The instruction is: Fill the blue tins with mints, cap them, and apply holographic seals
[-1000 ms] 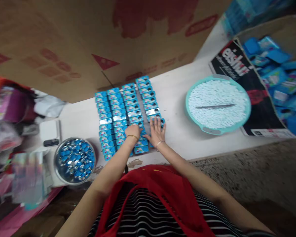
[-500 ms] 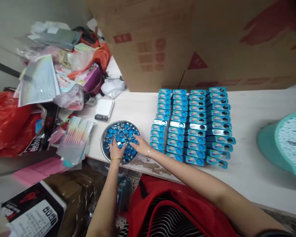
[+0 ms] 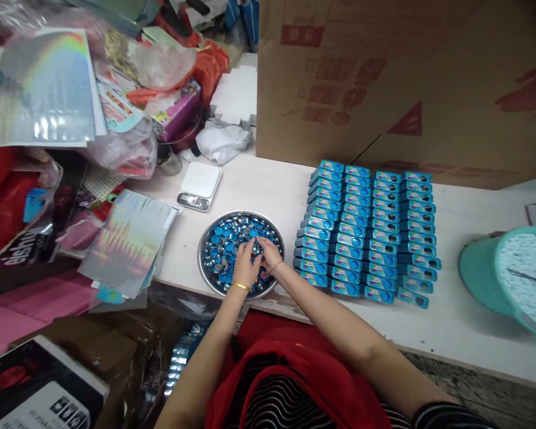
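Observation:
A round metal bowl (image 3: pixel 208 229) full of small blue caps (image 3: pixel 226 238) sits near the table's front edge. Both my hands are inside it, close together. My left hand (image 3: pixel 245 267), with a gold bangle at the wrist, has its fingers curled down among the caps. My right hand (image 3: pixel 268 251) touches the caps just beside it, fingers bent. Whether either hand has hold of a cap is hidden by the fingers. To the right of the bowl lie several rows of small blue tins (image 3: pixel 368 226), packed side by side on the white table (image 3: pixel 268 185).
A large cardboard box (image 3: pixel 384 77) stands behind the tins. A white pocket scale (image 3: pixel 199 185) lies behind the bowl. A teal basin (image 3: pixel 482 268) of white pieces is at the right edge. Piled bags, papers and foil sheets (image 3: pixel 40 89) crowd the left.
My hands left the rows of blue tins and moved left into the metal bowl. Since half a second ago they have drawn together over the caps. The view swung left.

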Motion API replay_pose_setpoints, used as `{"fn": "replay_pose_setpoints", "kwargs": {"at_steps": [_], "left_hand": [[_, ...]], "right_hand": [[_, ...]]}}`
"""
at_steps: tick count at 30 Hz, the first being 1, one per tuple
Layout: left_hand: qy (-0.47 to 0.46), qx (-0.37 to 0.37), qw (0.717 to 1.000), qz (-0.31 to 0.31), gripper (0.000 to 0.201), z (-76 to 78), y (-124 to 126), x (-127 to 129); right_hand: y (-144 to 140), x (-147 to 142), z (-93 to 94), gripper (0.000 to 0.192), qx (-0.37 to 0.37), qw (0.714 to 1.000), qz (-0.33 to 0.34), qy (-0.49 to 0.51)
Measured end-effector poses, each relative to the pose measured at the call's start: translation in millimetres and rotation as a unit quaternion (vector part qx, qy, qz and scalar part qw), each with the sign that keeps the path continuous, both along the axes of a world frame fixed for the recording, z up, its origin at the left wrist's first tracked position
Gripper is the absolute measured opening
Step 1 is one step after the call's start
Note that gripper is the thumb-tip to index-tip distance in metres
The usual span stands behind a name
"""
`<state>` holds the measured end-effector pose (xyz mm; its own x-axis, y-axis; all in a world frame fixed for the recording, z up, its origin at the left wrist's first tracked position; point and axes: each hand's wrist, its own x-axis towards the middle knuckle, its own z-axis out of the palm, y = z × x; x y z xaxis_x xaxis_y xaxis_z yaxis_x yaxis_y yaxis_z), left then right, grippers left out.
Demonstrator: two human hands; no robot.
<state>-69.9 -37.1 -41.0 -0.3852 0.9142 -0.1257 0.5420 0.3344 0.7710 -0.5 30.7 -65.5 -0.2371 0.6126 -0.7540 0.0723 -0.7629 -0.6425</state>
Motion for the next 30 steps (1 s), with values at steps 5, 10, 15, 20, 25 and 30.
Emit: {"fn": "replay_pose_setpoints", "kwargs": {"at_steps": [5, 10, 15, 20, 25, 30], "left_hand": [[0.009, 0.022, 0.998, 0.065, 0.035, 8.0, -19, -28], [-0.001, 0.01, 0.995, 0.1, 0.025, 5.5, -28, -40], [-0.091, 0.009, 0.991, 0.096, 0.025, 4.3, -20, -15], [-0.087, -0.038, 0.983, 0.16, 0.015, 4.1, -12, 6], [-0.048, -0.048, 0.989, 0.131, 0.012, 16.8, -8, 5], [0.091, -0.058, 0.992, 0.059, 0.017, 38.5, -5, 4]], "right_hand": [[5, 8, 10.6, 0.026, -0.049, 0.998, -0.024, 0.032], [10, 11, 15.0, 0.02, -0.063, 0.997, -0.042, 0.028], [9, 13, 17.9, 0.026, -0.062, 0.995, -0.061, 0.041], [3, 17, 20.5, 0.025, -0.079, 0.991, -0.064, 0.09], [-4, 19, 22.9, 0.02, -0.101, 0.983, -0.056, 0.14], [-4, 27, 26.7, 0.019, -0.099, 0.976, 0.001, 0.193]]}}
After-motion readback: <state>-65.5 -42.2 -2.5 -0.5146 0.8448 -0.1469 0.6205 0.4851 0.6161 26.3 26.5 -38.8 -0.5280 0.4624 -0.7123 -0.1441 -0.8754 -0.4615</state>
